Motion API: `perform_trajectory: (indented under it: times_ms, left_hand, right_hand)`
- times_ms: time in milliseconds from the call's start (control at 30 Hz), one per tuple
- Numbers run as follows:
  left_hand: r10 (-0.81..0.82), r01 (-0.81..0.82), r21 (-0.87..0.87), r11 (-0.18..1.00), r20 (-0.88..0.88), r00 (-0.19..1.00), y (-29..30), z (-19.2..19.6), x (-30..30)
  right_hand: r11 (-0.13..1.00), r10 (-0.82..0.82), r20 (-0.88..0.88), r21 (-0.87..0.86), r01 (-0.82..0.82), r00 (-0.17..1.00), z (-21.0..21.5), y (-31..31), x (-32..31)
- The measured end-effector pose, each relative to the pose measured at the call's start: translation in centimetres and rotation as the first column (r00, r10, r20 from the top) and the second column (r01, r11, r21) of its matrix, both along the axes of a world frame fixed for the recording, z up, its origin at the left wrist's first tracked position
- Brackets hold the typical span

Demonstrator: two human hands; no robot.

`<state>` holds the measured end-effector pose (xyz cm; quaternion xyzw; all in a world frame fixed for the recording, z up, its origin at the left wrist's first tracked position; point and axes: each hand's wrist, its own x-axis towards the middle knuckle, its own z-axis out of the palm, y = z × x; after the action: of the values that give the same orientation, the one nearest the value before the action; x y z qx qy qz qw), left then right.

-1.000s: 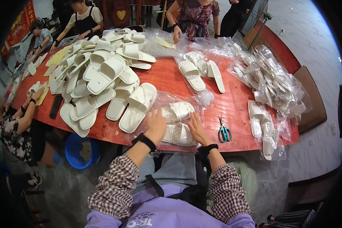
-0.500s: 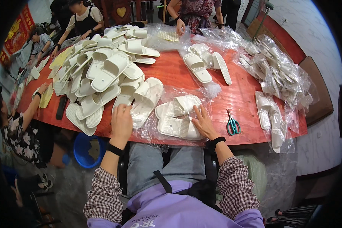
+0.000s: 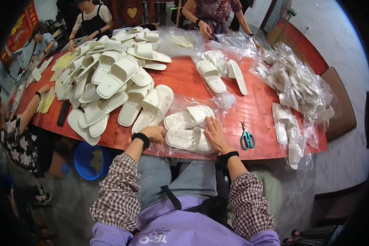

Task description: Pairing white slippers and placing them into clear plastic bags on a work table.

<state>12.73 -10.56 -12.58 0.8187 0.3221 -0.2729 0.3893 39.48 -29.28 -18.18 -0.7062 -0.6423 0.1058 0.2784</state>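
A pair of white slippers [image 3: 188, 139] lies side by side inside a clear plastic bag [image 3: 180, 102] at the table's near edge. My right hand [image 3: 216, 136] rests on the strap ends of both slippers through the film, its fingers stretched out. At the bag's left edge, my left hand [image 3: 153, 133] is closed, its curled fingers pinching the film beside the slippers' heels. The fingertips are partly hidden. Just beyond that hand, a loose white slipper [image 3: 154, 105] leans at the edge of a big pile of unbagged slippers [image 3: 115, 74].
Teal-handled scissors [image 3: 247, 140] lie to the right. Bagged slippers [image 3: 293, 82] are heaped at the far right, with another pair [image 3: 286, 123] nearer. Two slippers [image 3: 212, 74] sit mid-table. A blue bucket [image 3: 90, 164] stands on the floor. Other people work around the red table [image 3: 262, 110].
My left hand has come down and right, from beside the loose slipper to the bag's left edge, and its fingers have closed. My right hand stays on the bagged slippers.
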Motion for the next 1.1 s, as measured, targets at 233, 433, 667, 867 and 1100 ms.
perform_trajectory:
  times_ms: [233,433,667,867,1100]
  left_hand:
    - [0.606,-0.337,-0.620,0.708,0.290,0.740,0.4,-0.7,-0.9]
    - [0.508,-0.473,-0.208,0.856,0.504,0.699,-0.8,-3.9,0.5]
    - [0.845,-0.428,-0.732,0.530,0.500,0.192,-3.5,-4.6,1.7]
    - [0.806,-0.365,-0.736,0.570,0.588,0.074,-4.0,-5.3,2.0]
    - [0.836,-0.295,-0.787,0.542,0.471,0.281,-2.7,-3.5,0.7]
  right_hand:
    - [0.996,-0.001,0.006,-0.085,0.002,1.000,-0.3,0.2,0.5]
    - [0.997,0.018,0.024,-0.080,-0.016,1.000,-1.3,0.3,0.5]
    - [0.990,0.007,0.046,-0.138,-0.001,0.999,-1.2,-0.1,0.7]
    - [0.988,0.011,0.010,-0.152,-0.009,1.000,-0.7,-0.2,0.6]
    - [0.986,0.039,0.046,-0.166,-0.031,0.998,-0.4,0.3,0.3]
